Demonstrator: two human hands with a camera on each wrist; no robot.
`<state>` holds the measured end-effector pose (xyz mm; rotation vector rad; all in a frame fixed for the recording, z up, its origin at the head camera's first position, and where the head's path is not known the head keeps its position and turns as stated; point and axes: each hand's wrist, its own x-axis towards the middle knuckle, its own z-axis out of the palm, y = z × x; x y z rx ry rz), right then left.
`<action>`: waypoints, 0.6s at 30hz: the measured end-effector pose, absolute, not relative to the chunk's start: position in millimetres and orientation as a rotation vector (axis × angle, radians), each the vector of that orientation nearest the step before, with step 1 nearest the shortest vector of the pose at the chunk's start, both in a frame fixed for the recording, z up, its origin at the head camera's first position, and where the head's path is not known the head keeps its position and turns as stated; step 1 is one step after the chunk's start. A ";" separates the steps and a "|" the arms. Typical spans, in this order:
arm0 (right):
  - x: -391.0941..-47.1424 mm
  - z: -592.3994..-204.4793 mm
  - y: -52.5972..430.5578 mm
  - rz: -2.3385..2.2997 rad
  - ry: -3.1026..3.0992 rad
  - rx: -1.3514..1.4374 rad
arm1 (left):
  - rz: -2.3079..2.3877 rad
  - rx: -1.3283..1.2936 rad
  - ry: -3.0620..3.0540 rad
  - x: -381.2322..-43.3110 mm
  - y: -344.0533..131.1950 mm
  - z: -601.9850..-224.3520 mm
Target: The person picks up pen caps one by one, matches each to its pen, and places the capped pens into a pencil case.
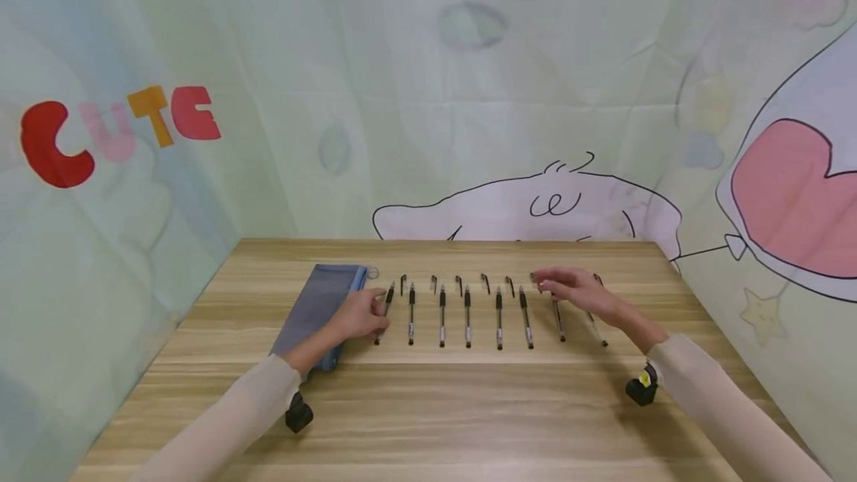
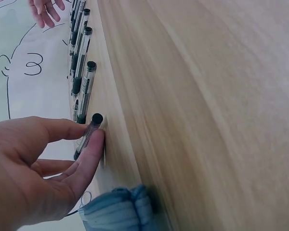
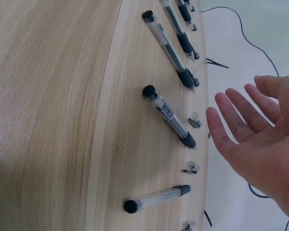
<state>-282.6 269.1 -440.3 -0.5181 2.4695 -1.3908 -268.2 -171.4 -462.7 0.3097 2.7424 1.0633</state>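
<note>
At the left end of a row of gel pens, my left hand (image 1: 358, 315) pinches the leftmost pen (image 2: 97, 118) between thumb and fingers. That pen has a clear barrel, a dark grip and a black end. Several similar uncapped pens (image 1: 442, 316) lie side by side to its right, tips pointing away from me. Beyond the tips runs a row of clear caps with dark clips (image 1: 485, 283). My right hand (image 1: 581, 290) hovers over the right end of the rows, partly hiding pens and caps. Its fingers are spread and relaxed, holding nothing, in the right wrist view.
A blue-grey zip pouch (image 1: 318, 296) with a ring at its far corner lies left of the pens, partly under my left forearm. The wooden table (image 1: 455, 422) meets a printed cloth backdrop (image 1: 428, 132) at its far edge.
</note>
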 end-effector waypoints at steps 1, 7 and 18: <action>-282.8 -440.4 268.5 -1.384 2.473 -0.525 | 1.076 0.311 2.739 -267.6 -172.1 -461.8; -284.6 -442.4 266.3 -1.385 2.478 -0.537 | 1.182 0.276 2.712 -263.1 -175.2 -455.2; -296.5 -441.5 244.4 -1.376 2.445 -0.557 | 1.433 0.164 2.520 -255.4 -177.2 -448.4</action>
